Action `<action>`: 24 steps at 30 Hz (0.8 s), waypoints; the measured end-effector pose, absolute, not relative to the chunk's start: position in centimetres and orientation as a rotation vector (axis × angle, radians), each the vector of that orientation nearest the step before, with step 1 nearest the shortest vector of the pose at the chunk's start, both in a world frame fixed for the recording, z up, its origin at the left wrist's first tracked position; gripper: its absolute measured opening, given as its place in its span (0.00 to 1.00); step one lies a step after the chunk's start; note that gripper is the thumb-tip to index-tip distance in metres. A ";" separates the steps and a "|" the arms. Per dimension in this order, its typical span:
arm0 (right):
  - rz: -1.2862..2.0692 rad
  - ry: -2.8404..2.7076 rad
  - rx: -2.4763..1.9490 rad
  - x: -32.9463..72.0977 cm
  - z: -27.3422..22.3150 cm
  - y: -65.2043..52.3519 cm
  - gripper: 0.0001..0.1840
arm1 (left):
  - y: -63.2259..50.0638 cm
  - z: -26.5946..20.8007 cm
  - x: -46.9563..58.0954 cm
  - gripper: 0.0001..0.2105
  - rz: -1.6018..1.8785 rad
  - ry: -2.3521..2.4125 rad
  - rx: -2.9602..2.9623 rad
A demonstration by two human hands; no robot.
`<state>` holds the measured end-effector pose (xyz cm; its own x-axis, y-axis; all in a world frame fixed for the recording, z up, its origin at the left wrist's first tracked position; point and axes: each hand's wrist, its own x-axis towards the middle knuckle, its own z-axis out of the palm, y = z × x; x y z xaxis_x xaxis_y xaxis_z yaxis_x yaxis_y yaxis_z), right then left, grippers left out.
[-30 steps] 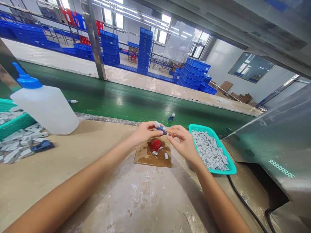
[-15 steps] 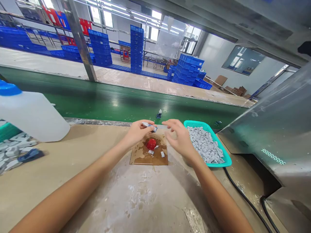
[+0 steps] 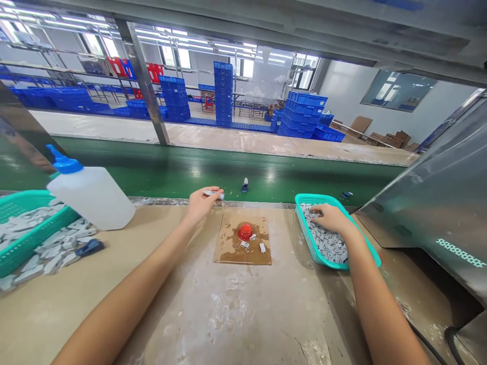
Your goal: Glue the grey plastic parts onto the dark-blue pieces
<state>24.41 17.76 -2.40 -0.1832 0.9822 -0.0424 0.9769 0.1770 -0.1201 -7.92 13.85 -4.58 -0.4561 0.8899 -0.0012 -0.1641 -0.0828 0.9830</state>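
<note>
My left hand (image 3: pixel 201 205) is closed on a small grey-and-white plastic piece (image 3: pixel 213 193), raised behind the square board. My right hand (image 3: pixel 332 219) reaches into a turquoise basket (image 3: pixel 330 265), its thumb and fingers apart and the fingertips touching the small grey pieces (image 3: pixel 329 246) there. Between the hands lies a square, wet brown board (image 3: pixel 224 256). A small red round object (image 3: pixel 245 231) sits on it, with a few white pieces (image 3: pixel 262 247) around it.
At the left, a white squeeze bottle (image 3: pixel 97 195) with a blue nozzle stands by another turquoise basket (image 3: pixel 23 241) and loose grey parts (image 3: pixel 57 253). A green conveyor belt (image 3: pixel 182 175) runs behind, carrying a small dark-and-white item (image 3: pixel 245 185). A metal housing (image 3: pixel 426 203) stands right.
My right hand has moved from beside the left hand to the right, into the turquoise basket. My left hand keeps its plastic piece. The view has shifted, showing more of the left side.
</note>
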 end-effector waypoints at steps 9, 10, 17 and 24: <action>0.170 -2.392 -1.987 24.3 -3.4 18.1 0.22 | 14.7 -6.0 -10.1 0.11 1.723 1.481 0.794; 0.162 -2.399 -1.986 24.3 -3.5 18.1 0.22 | 14.8 -6.2 -10.4 0.11 1.733 1.492 0.791; 0.102 -2.436 -1.963 24.3 -3.9 18.4 0.22 | 14.9 -6.6 -12.0 0.12 1.782 1.494 0.766; 0.096 -2.458 -1.925 24.5 -4.1 18.6 0.21 | 14.3 -6.0 -10.0 0.08 1.643 1.313 0.777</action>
